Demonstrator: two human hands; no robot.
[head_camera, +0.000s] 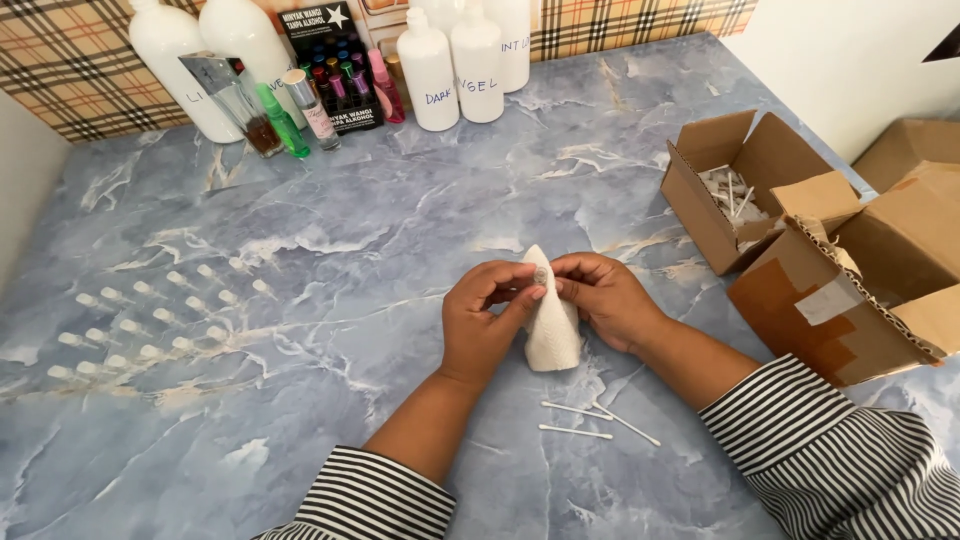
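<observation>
Two hands pinch a tiny bottle wrapped in a white tissue.

The left hand (485, 320) and right hand (605, 298) press fingertips together on a small bottle (540, 274), right between them, above the worktop (380, 230). It looks light, hard and slippery, so grip the soft tissue (553, 335) around its sides. Thin white sticks (590, 418) lie just below the hands.

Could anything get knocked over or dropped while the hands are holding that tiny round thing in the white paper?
Maybe. The small round piece is pinched only by the fingertips of the left hand and right hand above the folded white tissue, so it could slip onto the marble table. The thin white sticks lie loose near the right sleeve, which might brush them away.
</observation>
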